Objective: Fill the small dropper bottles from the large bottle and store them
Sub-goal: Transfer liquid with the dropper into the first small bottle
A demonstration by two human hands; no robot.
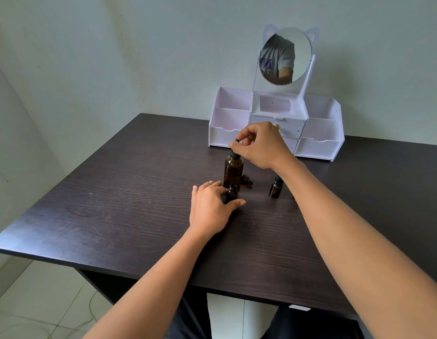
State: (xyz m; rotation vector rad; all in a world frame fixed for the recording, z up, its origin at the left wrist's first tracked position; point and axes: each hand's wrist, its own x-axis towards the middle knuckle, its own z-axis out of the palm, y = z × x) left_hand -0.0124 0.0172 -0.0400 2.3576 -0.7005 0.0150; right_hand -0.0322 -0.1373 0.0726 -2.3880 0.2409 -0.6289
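The right hand [257,145] pinches the black dropper top of the tall amber glass bottle [233,172] mid-surface while the left hand [212,209] clasps an uncapped small amber bottle [231,193] just before it, so a jerky lift could tip either and spill.
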